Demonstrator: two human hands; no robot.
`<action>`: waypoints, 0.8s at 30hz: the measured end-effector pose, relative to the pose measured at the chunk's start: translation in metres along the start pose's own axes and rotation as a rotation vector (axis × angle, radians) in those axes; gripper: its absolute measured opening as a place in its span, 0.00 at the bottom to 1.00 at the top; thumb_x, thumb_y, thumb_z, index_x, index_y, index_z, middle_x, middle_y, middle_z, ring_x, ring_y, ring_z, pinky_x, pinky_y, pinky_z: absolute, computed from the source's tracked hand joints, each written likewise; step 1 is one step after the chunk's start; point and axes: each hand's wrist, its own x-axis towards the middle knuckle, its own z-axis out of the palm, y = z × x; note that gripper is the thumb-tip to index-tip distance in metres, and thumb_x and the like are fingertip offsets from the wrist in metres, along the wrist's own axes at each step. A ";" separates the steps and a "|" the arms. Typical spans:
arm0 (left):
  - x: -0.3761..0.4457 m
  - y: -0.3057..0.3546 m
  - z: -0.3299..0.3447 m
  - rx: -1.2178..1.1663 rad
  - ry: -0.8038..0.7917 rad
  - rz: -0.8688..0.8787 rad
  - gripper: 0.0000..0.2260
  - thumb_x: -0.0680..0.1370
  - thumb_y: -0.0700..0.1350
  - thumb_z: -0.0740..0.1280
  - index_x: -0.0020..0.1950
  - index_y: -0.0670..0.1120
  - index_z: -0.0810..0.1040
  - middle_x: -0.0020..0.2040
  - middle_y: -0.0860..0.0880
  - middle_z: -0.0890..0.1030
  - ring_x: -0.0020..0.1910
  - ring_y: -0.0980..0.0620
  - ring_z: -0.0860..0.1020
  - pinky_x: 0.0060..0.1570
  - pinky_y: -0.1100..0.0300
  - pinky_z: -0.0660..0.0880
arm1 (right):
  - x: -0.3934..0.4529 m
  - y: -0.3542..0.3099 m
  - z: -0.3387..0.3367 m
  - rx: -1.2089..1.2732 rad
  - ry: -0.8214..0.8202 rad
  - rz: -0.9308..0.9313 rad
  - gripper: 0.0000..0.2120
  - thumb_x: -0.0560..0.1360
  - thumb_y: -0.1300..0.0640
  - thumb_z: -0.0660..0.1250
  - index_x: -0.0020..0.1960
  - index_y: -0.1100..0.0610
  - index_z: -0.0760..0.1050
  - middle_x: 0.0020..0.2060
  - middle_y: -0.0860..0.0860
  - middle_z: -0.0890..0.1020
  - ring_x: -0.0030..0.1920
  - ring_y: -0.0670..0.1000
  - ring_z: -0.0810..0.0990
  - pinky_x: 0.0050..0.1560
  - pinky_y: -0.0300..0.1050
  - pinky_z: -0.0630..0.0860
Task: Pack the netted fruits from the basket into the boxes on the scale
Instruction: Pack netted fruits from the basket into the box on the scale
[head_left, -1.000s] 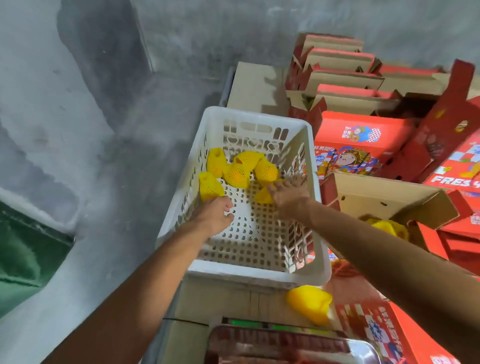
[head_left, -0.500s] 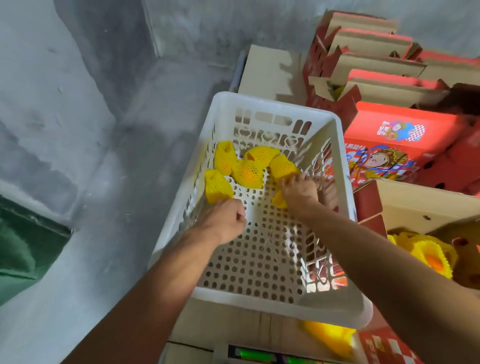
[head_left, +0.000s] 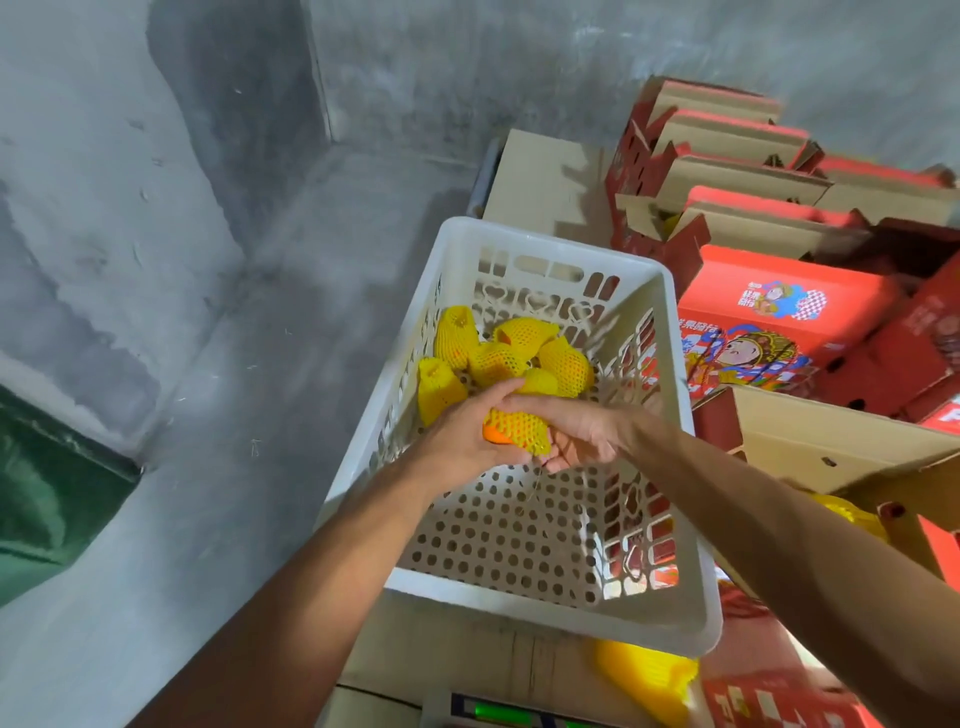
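A white perforated plastic basket (head_left: 691, 613) stands tilted in front of me. Several orange fruits in yellow foam nets (head_left: 511, 356) lie heaped at its far left corner. Both my hands meet above the basket floor around one netted fruit (head_left: 511, 430), whose orange skin shows at the net's open end. My left hand (head_left: 462, 441) grips it from the left. My right hand (head_left: 576, 431) cups it from the right, fingers curled round the net. An open cardboard box (head_left: 810, 441) with yellow nets inside sits to the right. The scale's green display (head_left: 501, 713) shows at the bottom edge.
Stacked red printed boxes (head_left: 779, 322) and folded flat cartons (head_left: 727, 166) fill the right and back. A loose yellow net (head_left: 649, 675) lies below the basket's near rim. Grey concrete wall and floor lie to the left, with green cloth (head_left: 47, 499) at the far left.
My hands have come together from separate fruits and now hold one netted fruit between them, lifted off the heap towards me. The view has shifted right and down.
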 end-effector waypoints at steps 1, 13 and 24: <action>0.001 0.001 0.000 -0.010 0.033 -0.023 0.41 0.72 0.52 0.80 0.78 0.66 0.62 0.77 0.56 0.69 0.74 0.54 0.69 0.71 0.46 0.71 | -0.002 0.001 0.000 0.006 -0.010 -0.017 0.23 0.74 0.32 0.69 0.41 0.52 0.84 0.35 0.51 0.84 0.33 0.48 0.81 0.38 0.40 0.80; 0.003 0.013 -0.008 -0.023 0.227 -0.509 0.37 0.81 0.71 0.48 0.77 0.43 0.63 0.59 0.43 0.80 0.42 0.47 0.86 0.45 0.53 0.83 | -0.019 0.018 0.037 -0.188 0.268 -0.489 0.08 0.85 0.57 0.63 0.54 0.56 0.81 0.46 0.52 0.86 0.51 0.54 0.87 0.53 0.46 0.84; 0.003 0.007 0.003 0.178 0.228 -0.435 0.23 0.79 0.62 0.66 0.64 0.47 0.70 0.54 0.45 0.80 0.49 0.43 0.83 0.51 0.47 0.81 | -0.019 0.019 0.044 -0.574 0.711 -0.496 0.13 0.77 0.50 0.66 0.37 0.56 0.75 0.30 0.50 0.81 0.31 0.50 0.78 0.33 0.47 0.75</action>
